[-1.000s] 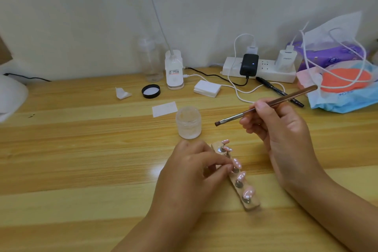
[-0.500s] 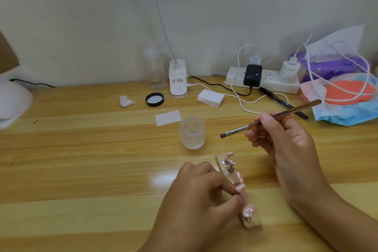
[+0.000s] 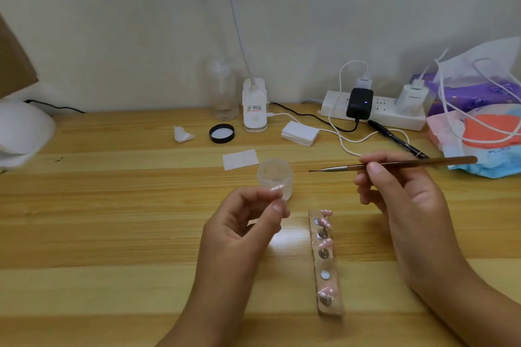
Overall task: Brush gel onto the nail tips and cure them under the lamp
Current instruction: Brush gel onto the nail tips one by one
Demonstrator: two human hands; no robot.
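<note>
My left hand [image 3: 248, 222] is raised above the table and pinches one pink nail tip [image 3: 276, 188] on its small stand between thumb and fingers. My right hand [image 3: 400, 191] grips a thin brown gel brush [image 3: 394, 165], its bristles pointing left toward the open clear gel jar [image 3: 275, 177]. A wooden holder strip [image 3: 327, 265] lies on the table between my hands, carrying several pink nail tips on metal pegs; one metal disc on it is bare. The white curing lamp [image 3: 22, 132] sits at the far left edge.
The jar's black lid [image 3: 222, 133], paper scraps [image 3: 240, 159], a clear bottle [image 3: 224, 90], a desk lamp base [image 3: 255, 107] and a pad stack [image 3: 300, 133] stand behind. A power strip [image 3: 375, 114], cables, a pen [image 3: 397, 140] and bags [image 3: 479, 121] fill the back right.
My left hand has lifted one nail tip off the wooden holder and raised it in front of the jar. The brush has levelled out and the view has tilted down slightly.
</note>
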